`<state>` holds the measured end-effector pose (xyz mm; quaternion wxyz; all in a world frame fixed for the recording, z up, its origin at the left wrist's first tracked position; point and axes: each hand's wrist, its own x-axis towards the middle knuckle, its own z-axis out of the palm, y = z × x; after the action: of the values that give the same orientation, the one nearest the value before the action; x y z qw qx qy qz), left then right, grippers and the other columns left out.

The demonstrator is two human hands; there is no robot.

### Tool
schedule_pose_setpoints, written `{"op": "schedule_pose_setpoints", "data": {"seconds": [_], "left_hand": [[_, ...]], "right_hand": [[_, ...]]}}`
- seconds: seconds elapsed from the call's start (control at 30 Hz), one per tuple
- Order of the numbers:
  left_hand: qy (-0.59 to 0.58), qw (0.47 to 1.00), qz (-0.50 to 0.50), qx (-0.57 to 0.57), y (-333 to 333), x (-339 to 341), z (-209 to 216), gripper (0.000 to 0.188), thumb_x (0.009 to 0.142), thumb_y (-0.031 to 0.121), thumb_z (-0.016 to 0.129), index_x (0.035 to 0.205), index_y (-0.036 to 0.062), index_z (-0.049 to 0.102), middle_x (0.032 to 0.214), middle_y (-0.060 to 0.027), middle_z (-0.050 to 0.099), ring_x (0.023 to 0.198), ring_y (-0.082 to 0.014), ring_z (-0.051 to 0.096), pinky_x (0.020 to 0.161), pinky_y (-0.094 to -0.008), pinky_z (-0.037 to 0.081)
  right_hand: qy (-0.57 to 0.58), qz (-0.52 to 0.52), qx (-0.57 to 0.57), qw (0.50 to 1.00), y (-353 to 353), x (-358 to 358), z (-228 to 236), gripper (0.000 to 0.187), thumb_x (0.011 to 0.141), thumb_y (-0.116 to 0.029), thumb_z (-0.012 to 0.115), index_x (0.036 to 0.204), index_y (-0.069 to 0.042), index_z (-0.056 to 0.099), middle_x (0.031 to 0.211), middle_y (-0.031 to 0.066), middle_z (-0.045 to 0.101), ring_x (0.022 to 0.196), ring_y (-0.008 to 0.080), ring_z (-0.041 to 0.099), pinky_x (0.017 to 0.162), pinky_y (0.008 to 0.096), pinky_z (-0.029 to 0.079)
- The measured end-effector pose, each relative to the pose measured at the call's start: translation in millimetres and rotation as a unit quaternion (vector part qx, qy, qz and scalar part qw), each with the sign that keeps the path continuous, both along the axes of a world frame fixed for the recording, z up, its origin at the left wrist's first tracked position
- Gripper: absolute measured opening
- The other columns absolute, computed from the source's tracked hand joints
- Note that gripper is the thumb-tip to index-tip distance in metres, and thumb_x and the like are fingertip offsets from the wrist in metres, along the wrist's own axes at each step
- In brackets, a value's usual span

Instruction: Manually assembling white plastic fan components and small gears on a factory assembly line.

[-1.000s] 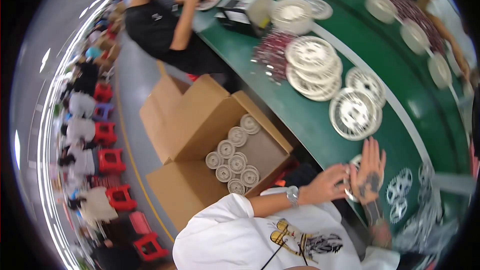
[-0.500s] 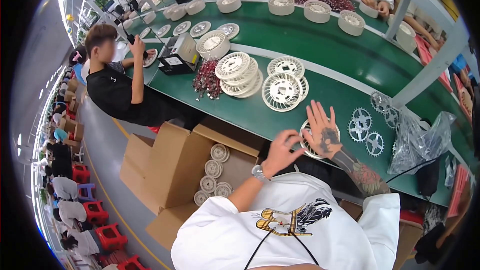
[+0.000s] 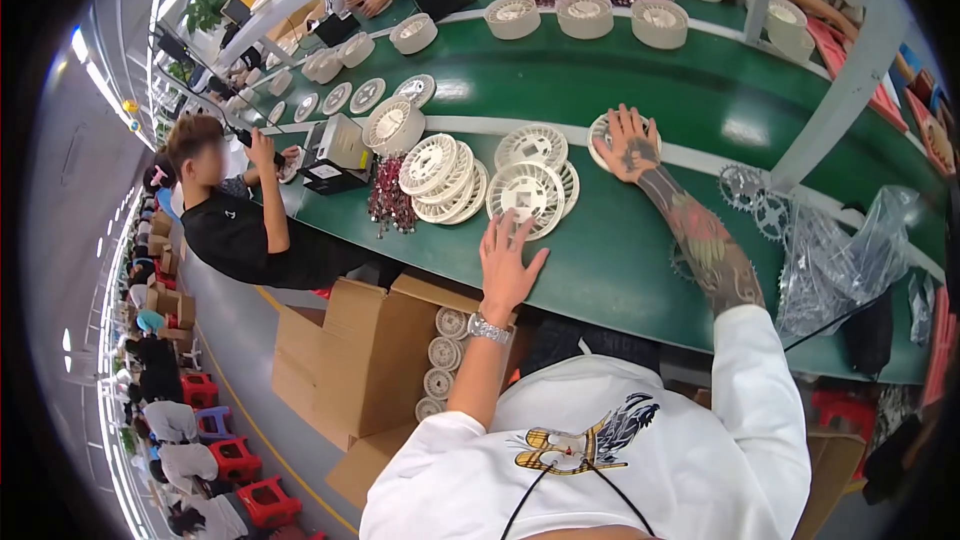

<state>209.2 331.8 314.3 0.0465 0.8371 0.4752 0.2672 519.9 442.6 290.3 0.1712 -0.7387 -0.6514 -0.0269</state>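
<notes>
Left hand (image 3: pixel 508 262) flat, fingers spread, empty, fingertips at the near rim of a white slotted plastic spool (image 3: pixel 527 195) lying on the green workbench (image 3: pixel 620 260); slide it clear of the stacked spools (image 3: pixel 445 175) before lifting. Right hand (image 3: pixel 628 143) splayed, palm down on another white spool (image 3: pixel 603 135), probably pressing it; open green surface between the hands; metal gears (image 3: pixel 755 202) and clear plastic bag (image 3: pixel 850 250) crowd the right.
</notes>
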Motion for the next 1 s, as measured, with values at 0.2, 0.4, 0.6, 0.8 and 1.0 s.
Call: {"op": "schedule_pose_setpoints", "data": {"seconds": [0.2, 0.4, 0.6, 0.8, 1.0], "left_hand": [[-0.080, 0.997, 0.003, -0.006, 0, -13, -9, 0.043, 0.080, 0.018, 0.085, 0.122, 0.0156, 0.071, 0.142, -0.0106, 0.056, 0.130, -0.0388, 0.047, 0.109, -0.0487, 0.042], [-0.124, 0.992, 0.025, 0.029, 11, -7, -8, 0.032, 0.075, 0.018, 0.088, 0.105, 0.0156, 0.076, 0.128, -0.0073, 0.062, 0.118, -0.0330, 0.053, 0.103, -0.0468, 0.045], [-0.096, 0.994, 0.029, 0.046, 2, -19, -11, 0.031, 0.075, 0.019, 0.089, 0.103, 0.0170, 0.077, 0.123, -0.0034, 0.064, 0.109, -0.0272, 0.054, 0.095, -0.0444, 0.046], [-0.164, 0.986, -0.004, 0.018, 4, -12, -19, 0.029, 0.075, 0.021, 0.089, 0.101, 0.0163, 0.077, 0.118, -0.0026, 0.065, 0.105, -0.0256, 0.057, 0.094, -0.0409, 0.046], [-0.142, 0.985, -0.047, 0.081, 0, -14, -22, 0.027, 0.074, 0.019, 0.089, 0.098, 0.0151, 0.076, 0.115, -0.0017, 0.067, 0.100, -0.0244, 0.059, 0.089, -0.0387, 0.046]], "right_hand": [[0.016, 0.063, 0.117, 0.991, 90, 53, -10, 0.066, 0.100, -0.050, 0.052, 0.150, -0.007, 0.048, 0.158, 0.0171, 0.043, 0.150, 0.0357, 0.034, 0.123, 0.0582, 0.020], [0.038, 0.152, 0.227, 0.961, 117, 69, -7, 0.054, 0.097, -0.041, 0.061, 0.137, -0.005, 0.056, 0.148, 0.0162, 0.051, 0.143, 0.0374, 0.041, 0.121, 0.0538, 0.028], [0.099, 0.319, 0.109, 0.936, -9, 44, 74, 0.034, 0.094, -0.032, 0.067, 0.113, -0.004, 0.065, 0.148, 0.0168, 0.051, 0.142, 0.0382, 0.041, 0.119, 0.0482, 0.033], [-0.056, 0.319, -0.107, 0.940, -182, 83, 112, 0.026, 0.084, -0.030, 0.074, 0.088, -0.006, 0.064, 0.140, 0.0163, 0.055, 0.141, 0.0385, 0.044, 0.117, 0.0511, 0.034], [0.014, 0.202, -0.082, 0.976, -245, 87, 78, 0.020, 0.079, -0.015, 0.077, 0.090, -0.004, 0.066, 0.137, 0.0149, 0.059, 0.132, 0.0379, 0.051, 0.112, 0.0514, 0.038]]}}
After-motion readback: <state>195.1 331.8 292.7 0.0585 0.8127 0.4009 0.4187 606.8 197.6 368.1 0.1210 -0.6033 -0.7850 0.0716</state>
